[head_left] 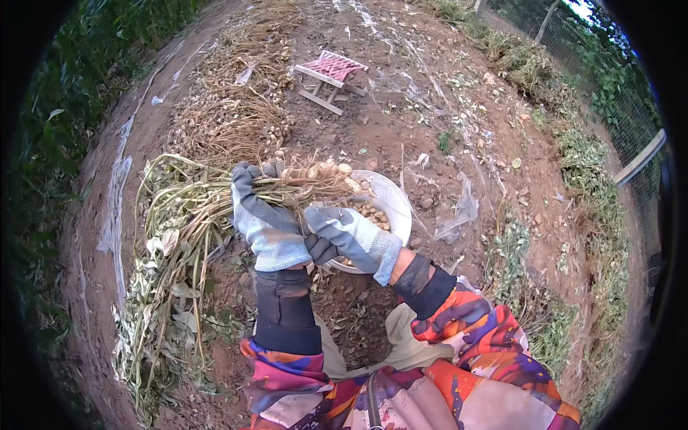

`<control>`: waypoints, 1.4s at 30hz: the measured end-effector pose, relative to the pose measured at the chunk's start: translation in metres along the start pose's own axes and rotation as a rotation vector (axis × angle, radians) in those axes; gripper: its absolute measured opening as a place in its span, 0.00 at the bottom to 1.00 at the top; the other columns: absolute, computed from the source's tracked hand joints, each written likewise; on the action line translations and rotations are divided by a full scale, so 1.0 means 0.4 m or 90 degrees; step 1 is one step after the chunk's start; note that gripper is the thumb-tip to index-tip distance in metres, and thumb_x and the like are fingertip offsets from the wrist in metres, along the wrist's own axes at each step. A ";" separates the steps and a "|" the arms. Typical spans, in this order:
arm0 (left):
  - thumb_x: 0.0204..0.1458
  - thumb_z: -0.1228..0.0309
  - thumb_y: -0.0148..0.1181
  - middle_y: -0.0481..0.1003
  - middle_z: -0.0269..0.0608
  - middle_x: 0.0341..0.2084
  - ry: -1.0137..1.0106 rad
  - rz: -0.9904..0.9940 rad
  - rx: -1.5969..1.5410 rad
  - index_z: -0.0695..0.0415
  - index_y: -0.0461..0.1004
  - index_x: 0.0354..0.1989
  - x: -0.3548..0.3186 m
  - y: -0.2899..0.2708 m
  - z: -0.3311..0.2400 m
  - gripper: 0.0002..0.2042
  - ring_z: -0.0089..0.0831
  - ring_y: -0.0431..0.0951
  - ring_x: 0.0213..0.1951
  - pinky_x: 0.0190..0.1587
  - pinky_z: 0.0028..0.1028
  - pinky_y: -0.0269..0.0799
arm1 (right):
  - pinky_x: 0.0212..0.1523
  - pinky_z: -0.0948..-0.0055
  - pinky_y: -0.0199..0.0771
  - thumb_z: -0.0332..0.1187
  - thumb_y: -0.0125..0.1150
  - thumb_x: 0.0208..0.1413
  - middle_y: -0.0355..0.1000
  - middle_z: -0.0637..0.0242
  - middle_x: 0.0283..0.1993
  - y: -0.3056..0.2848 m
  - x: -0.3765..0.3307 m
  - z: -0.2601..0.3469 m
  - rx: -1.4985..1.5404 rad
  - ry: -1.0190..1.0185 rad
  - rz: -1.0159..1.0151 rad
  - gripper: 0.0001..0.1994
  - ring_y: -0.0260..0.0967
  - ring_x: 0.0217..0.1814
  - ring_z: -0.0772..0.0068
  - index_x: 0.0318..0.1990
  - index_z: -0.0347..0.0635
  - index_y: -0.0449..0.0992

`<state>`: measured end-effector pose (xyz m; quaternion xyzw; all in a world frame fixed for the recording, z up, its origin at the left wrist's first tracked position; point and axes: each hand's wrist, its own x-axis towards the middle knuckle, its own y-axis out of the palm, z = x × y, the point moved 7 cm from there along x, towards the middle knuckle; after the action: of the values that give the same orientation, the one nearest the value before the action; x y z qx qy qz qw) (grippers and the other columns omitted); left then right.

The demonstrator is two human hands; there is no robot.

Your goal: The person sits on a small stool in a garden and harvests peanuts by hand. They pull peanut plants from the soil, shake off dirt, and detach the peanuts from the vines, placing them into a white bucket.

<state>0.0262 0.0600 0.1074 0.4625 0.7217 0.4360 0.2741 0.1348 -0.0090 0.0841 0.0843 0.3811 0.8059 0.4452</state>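
1 low stool [333, 69] with a woven pink top stands on the bare soil ahead; left of it runs a row of dried pulled plants [222, 115]; torn plastic film [461, 213] lies to the right, and a wire fence [631, 129] edges that side; the white bucket [394, 197], part-filled with loose pods [373, 213], sits just beyond the right hand [355, 235], which hides some of its near side; the peanut bundle [204, 201] is held across the front, its wilted green leaves drooping left, its brown roots and pale pods over the bucket's edge; the left hand [261, 215], gloved, closes round its stems; the right's gloved fingers curl narrowly below, though whether they pinch anything I cannot tell.
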 end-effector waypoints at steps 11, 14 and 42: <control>0.51 0.66 0.52 0.64 0.33 0.24 -0.039 -0.003 0.056 0.60 0.65 0.40 0.021 -0.042 0.035 0.12 0.31 0.69 0.27 0.37 0.32 0.71 | 0.26 0.59 0.65 0.40 0.50 0.54 0.67 0.58 0.22 0.051 -0.055 0.083 -1.151 -0.253 -0.202 0.11 0.67 0.26 0.56 0.26 0.44 0.71; 0.50 0.69 0.46 0.66 0.34 0.23 -0.044 -0.078 0.131 0.59 0.66 0.36 0.058 -0.066 0.032 0.08 0.30 0.70 0.27 0.38 0.30 0.71 | 0.24 0.63 0.65 0.37 0.58 0.46 0.64 0.66 0.20 0.117 -0.139 0.112 -1.223 -0.589 -0.228 0.06 0.66 0.23 0.62 0.24 0.48 0.70; 0.53 0.66 0.50 0.64 0.31 0.21 -0.093 0.130 0.155 0.65 0.60 0.47 0.065 -0.048 -0.068 0.18 0.27 0.71 0.27 0.39 0.30 0.74 | 0.38 0.60 0.64 0.36 0.56 0.43 0.68 0.59 0.34 0.044 -0.070 0.130 -1.184 -0.392 -0.265 0.15 0.68 0.37 0.58 0.39 0.43 0.69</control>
<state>-0.0148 0.0698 0.1034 0.5938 0.6964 0.3365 0.2219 0.1645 -0.0083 0.1380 -0.1606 -0.5257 0.6328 0.5454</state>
